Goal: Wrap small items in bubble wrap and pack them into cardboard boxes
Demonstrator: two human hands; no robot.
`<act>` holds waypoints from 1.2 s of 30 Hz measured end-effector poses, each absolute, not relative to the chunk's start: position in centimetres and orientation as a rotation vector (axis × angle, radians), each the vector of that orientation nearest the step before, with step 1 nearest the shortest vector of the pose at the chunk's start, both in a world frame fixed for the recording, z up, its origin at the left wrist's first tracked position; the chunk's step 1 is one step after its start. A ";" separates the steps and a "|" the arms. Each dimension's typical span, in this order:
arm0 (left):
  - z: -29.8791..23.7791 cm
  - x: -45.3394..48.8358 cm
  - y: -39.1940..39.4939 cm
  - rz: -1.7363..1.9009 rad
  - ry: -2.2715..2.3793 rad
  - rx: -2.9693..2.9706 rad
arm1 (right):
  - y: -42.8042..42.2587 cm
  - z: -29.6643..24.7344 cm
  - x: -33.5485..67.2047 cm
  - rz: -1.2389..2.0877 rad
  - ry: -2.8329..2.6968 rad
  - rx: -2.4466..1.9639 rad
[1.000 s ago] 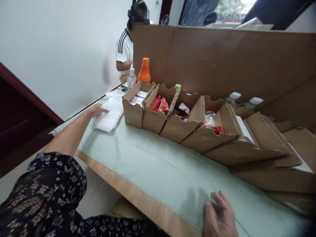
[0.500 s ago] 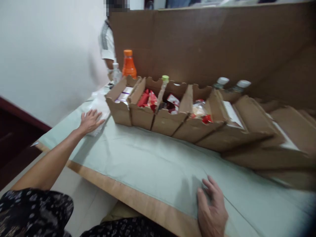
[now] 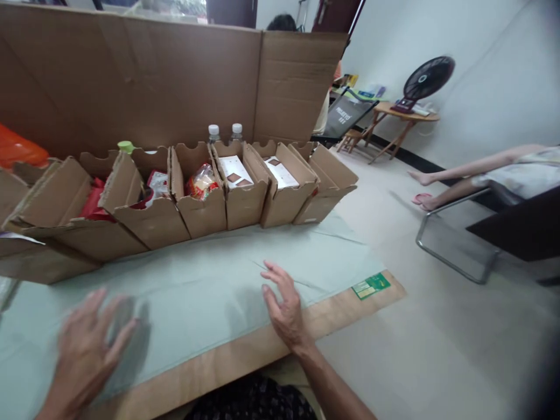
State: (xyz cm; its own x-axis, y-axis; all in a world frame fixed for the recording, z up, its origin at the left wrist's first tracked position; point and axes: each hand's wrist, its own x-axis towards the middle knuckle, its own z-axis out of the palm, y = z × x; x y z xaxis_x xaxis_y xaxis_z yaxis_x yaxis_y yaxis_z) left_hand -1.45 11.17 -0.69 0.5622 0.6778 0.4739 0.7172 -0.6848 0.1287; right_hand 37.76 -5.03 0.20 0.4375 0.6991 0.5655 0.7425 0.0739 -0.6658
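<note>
My left hand (image 3: 90, 341) hovers over the pale green tablecloth (image 3: 188, 291) at the lower left, fingers spread and a little blurred, holding nothing. Near the front table edge, my right hand (image 3: 284, 306) is also empty, its fingers apart and slightly curled. Beyond both hands runs a row of open cardboard bins (image 3: 203, 219). One bin holds a red packet (image 3: 97, 201), another a red-and-white packet (image 3: 157, 184), and another a clear bag with red print (image 3: 202, 182). White boxes with brown squares (image 3: 236, 172) stand in two bins further right.
Behind the bins stands a tall cardboard panel (image 3: 175, 81). White-capped bottles (image 3: 213, 133), a green cap (image 3: 126, 147) and an orange bottle (image 3: 20, 149) show between. A green label (image 3: 371, 286) marks the table's right corner. A fan (image 3: 426, 79) and a seated person's legs (image 3: 472, 169) are at the right.
The view has swung to the right. My left hand has come off the white plastic bag at the table's left end and is now over the cloth. My right hand stays empty.
</note>
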 end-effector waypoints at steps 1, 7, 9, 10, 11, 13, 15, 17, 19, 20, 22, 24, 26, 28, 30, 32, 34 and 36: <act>-1.3 1.6 10.3 -0.735 -1.134 -2.792 | -5.2 1.4 39.6 -0.139 -1.310 -1.639; -3.3 9.2 7.4 -0.552 -0.849 -2.951 | -2.0 9.8 53.3 -0.631 -1.353 -1.951; -4.1 9.7 7.0 -0.513 -0.783 -2.922 | 0.2 11.6 57.1 -0.623 -1.343 -2.133; -4.4 9.9 7.0 -0.505 -0.767 -2.902 | 1.1 12.2 58.5 -0.585 -1.360 -2.214; -4.7 10.0 6.9 -0.501 -0.760 -2.885 | 1.9 12.6 59.7 -0.540 -1.393 -2.284; -5.0 10.2 6.8 -0.489 -0.755 -2.871 | 2.5 13.1 60.9 -0.487 -1.492 -2.381; -5.0 10.3 6.8 -0.475 -0.758 -2.878 | 1.8 13.5 60.6 -0.535 -1.610 -2.432; -4.8 10.3 6.7 -0.471 -0.778 -2.888 | 0.1 14.2 59.1 -0.601 -1.734 -2.479; -4.7 10.3 6.6 -0.482 -0.806 -2.899 | -1.6 15.5 57.0 -0.511 -1.869 -2.572; -4.6 10.4 6.6 -0.495 -0.816 -2.903 | -2.2 16.3 55.8 -0.397 -1.928 -2.630; -4.6 10.5 6.5 -0.528 -0.826 -2.900 | -2.6 18.1 53.7 -0.121 -2.031 -2.699; -4.7 10.6 6.5 -0.556 -0.820 -2.891 | -1.9 19.5 51.9 0.114 -2.114 -2.681; -4.9 10.6 6.5 -0.578 -0.816 -2.890 | -0.5 20.4 50.1 0.260 -2.202 -2.566; -5.1 10.5 6.6 -0.598 -0.834 -2.904 | 1.2 20.7 48.1 0.348 -2.251 -2.437; -5.3 10.5 6.6 -0.618 -0.864 -2.928 | 2.8 20.6 45.5 0.419 -2.261 -2.287; -5.5 10.4 6.7 -0.625 -0.895 -2.949 | 3.8 20.7 42.5 0.559 -2.201 -2.047; -5.6 10.3 6.7 -0.632 -0.924 -2.960 | 4.1 21.3 40.1 0.725 -2.049 -1.707; -5.6 10.2 6.6 -0.670 -0.952 -2.966 | 3.7 22.2 39.6 0.754 -1.872 -1.423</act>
State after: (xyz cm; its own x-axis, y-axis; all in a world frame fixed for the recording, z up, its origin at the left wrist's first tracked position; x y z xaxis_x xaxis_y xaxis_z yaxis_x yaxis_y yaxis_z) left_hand 10.18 6.63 -5.60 0.7332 0.5655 0.3776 0.5465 -0.8205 0.1675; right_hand 39.59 3.66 22.22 -0.1904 0.9689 0.1580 0.5887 0.2415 -0.7714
